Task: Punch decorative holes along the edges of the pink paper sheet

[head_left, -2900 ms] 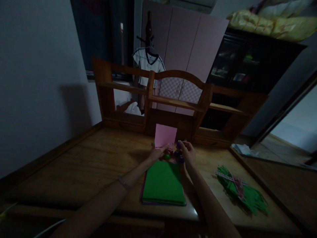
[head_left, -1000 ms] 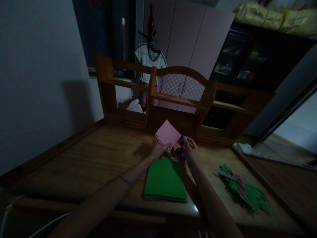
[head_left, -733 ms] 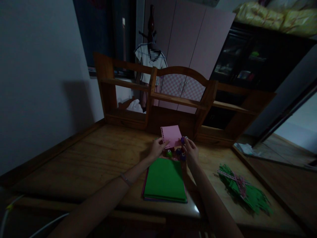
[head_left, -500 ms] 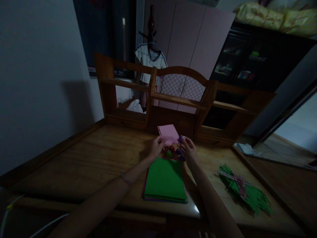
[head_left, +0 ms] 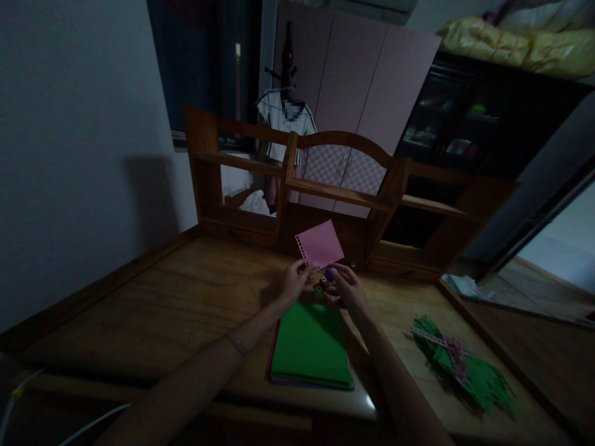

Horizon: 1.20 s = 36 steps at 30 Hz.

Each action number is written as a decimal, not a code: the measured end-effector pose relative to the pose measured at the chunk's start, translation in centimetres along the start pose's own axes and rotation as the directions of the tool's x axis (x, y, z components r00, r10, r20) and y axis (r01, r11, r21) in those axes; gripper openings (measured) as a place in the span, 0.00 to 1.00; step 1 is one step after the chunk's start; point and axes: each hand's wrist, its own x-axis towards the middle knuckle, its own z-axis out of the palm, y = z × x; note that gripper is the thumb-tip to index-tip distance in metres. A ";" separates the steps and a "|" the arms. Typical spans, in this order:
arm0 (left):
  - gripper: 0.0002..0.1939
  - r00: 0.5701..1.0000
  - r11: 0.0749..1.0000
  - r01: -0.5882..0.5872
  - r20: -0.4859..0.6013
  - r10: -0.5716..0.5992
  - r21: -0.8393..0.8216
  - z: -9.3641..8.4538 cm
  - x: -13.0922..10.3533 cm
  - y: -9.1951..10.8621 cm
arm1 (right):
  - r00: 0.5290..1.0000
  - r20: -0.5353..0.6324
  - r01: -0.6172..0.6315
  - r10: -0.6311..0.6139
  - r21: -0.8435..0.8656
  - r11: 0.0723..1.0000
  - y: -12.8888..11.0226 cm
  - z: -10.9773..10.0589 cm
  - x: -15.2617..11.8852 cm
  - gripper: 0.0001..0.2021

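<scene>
My left hand (head_left: 295,281) pinches the lower corner of a pink sheet (head_left: 320,244) with a row of holes along its left edge. The sheet is held up above the desk. Close to its right lower side, my right hand (head_left: 348,284) has its fingers closed on a small purple piece (head_left: 330,274). Below and between the hands lie a small green piece (head_left: 318,292) and a red piece (head_left: 324,283), partly hidden by my fingers. Nearer to me is a stack of sheets (head_left: 311,345) with green on top.
A pile of green paper strips (head_left: 469,365) with pink strips lies on the desk (head_left: 186,297) at the right. Behind stands a wooden shelf (head_left: 339,189). A white cloth or bag (head_left: 460,285) is beyond the desk's right edge.
The pink sheet has turned and its right side has risen. My right hand has moved a little left and down with the purple piece.
</scene>
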 end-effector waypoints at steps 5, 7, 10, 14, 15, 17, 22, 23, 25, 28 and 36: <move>0.24 0.993 0.993 0.118 -0.023 -0.119 -0.018 -0.2 0.1 0.0 | 0.997 0.050 -0.064 0.066 -0.025 0.998 0.3 0.0 0.4 0.23; 0.24 0.993 0.993 0.117 -0.027 -0.118 -0.036 -0.2 0.1 0.2 | 0.991 0.073 -0.107 0.108 -0.016 0.994 0.4 0.1 0.4 0.22; 0.22 0.999 0.998 0.040 -0.008 -0.040 -0.039 0.0 -0.1 0.5 | 0.988 0.094 -0.125 0.122 0.025 0.992 0.6 0.3 0.2 0.21; 0.20 0.998 0.998 -0.058 0.028 0.058 0.005 0.3 -0.5 1.1 | 0.987 0.118 -0.119 0.106 0.108 0.987 0.8 0.4 0.3 0.21; 0.20 0.997 0.997 -0.069 0.028 0.068 0.026 0.4 -0.6 1.2 | 0.986 0.123 -0.125 0.110 0.124 0.984 0.8 0.4 0.3 0.20; 0.20 0.997 0.994 -0.081 0.026 0.079 0.069 0.5 -0.7 1.3 | 0.983 0.133 -0.147 0.128 0.146 0.978 0.9 0.3 0.4 0.20; 0.20 0.995 0.980 -0.102 0.023 0.100 0.170 0.4 -0.9 1.6 | 0.973 0.140 -0.207 0.184 0.170 0.963 0.6 0.3 0.3 0.19; 0.20 0.994 0.974 -0.106 0.028 0.103 0.199 0.4 -1.0 1.6 | 0.972 0.130 -0.215 0.194 0.177 0.960 0.6 0.4 0.3 0.18; 0.21 0.993 0.960 -0.117 0.045 0.109 0.255 0.3 -1.1 1.8 | 0.972 0.117 -0.224 0.204 0.197 0.954 0.4 0.4 0.3 0.17; 0.21 0.990 0.947 -0.133 0.073 0.117 0.293 0.3 -1.2 2.0 | 0.974 0.109 -0.220 0.200 0.219 0.951 0.4 0.5 0.3 0.17; 0.19 0.984 0.949 -0.163 0.109 0.139 0.268 0.6 -1.1 1.9 | 0.975 0.129 -0.208 0.180 0.256 0.944 1.1 0.3 0.6 0.17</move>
